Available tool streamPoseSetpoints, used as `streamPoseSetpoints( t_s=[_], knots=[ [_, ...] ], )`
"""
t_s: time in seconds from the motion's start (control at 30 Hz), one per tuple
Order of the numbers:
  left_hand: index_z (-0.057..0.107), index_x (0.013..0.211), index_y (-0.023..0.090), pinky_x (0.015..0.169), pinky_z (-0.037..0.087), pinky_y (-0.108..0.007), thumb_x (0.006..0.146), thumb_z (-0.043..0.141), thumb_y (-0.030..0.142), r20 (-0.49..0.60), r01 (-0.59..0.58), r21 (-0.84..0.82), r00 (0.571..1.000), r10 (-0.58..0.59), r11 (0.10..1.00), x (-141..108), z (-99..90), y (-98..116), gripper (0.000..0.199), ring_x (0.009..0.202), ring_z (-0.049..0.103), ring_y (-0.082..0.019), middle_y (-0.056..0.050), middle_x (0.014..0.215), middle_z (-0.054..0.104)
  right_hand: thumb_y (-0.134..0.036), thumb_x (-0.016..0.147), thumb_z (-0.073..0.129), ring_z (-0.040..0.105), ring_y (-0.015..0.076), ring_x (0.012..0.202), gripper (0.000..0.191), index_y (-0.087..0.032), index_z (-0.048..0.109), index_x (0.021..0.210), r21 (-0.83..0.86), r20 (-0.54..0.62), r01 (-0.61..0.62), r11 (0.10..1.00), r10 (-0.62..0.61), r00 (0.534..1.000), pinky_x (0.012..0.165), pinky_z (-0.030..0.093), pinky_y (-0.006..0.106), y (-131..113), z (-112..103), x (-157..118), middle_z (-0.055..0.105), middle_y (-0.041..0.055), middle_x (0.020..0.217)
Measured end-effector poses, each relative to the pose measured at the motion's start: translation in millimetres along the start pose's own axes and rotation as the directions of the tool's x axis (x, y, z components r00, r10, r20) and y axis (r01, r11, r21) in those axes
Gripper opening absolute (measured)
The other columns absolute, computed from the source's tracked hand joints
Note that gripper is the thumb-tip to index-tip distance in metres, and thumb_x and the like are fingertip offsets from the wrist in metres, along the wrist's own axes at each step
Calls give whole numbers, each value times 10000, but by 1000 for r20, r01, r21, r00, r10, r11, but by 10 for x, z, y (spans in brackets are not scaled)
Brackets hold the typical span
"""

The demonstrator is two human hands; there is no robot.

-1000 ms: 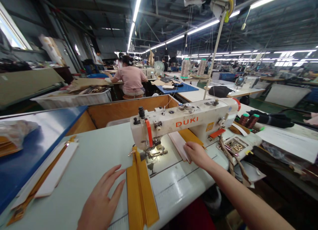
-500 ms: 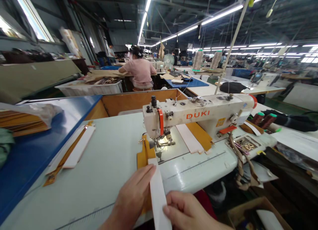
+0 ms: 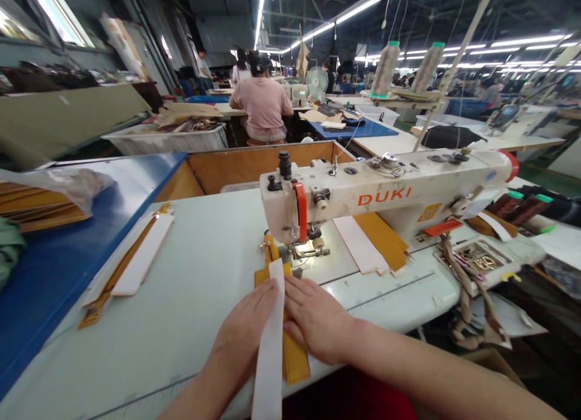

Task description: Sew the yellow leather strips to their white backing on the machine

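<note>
Flat-palmed press, no pinch, left hand (image 3: 245,320) and right hand (image 3: 315,317) bearing down beside white strip (image 3: 271,341) over yellow strips (image 3: 295,359), just below presser foot (image 3: 308,250).

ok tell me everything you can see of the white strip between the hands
A long, flat white strip, matte, possibly card or stiff fabric, with a squared far end. It points toward the cream DUKI sewing machine, its near end running out of view. It lies over a mustard-yellow folded strip, with the left hand and right hand against its edges.
</note>
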State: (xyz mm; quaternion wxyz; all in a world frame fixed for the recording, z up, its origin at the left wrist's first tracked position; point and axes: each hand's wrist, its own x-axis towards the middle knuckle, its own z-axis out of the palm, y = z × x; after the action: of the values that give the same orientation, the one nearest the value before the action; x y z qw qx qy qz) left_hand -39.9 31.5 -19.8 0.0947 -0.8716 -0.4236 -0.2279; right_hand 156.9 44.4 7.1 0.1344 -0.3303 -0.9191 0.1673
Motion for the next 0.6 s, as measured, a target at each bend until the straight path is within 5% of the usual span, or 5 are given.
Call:
streamPoseSetpoints(
  t_s=[0.27,0.4,0.6],
  knots=[
    [480,1264,106,895,551,-385,890,335,160,-12,-47,62,999,48,997,43,-45,46,405,1072,642,-235,-154,1194,657,-311,985,403,286,275,1412,519,-69,361,1443,-62,9,30,998,-30,1000,1168,252,417,-83,-44,-83,385,145,1495],
    [553,1189,125,889,551,-385,874,327,151,64,-55,37,997,53,998,127,-34,-19,388,1021,650,-227,-119,1105,687,-323,993,401,300,271,1405,483,-71,416,1405,-98,-18,60,993,-62,998,1160,267,411,-65,-33,-104,400,147,1484],
    [532,1277,87,972,501,-407,877,343,151,161,-108,80,982,94,991,107,-64,-26,447,1173,581,-256,-171,1285,610,-271,1010,358,384,243,1348,435,-88,417,1400,-130,-88,81,988,-93,992,1144,290,400,-93,9,-249,457,132,1443]
  ],
)
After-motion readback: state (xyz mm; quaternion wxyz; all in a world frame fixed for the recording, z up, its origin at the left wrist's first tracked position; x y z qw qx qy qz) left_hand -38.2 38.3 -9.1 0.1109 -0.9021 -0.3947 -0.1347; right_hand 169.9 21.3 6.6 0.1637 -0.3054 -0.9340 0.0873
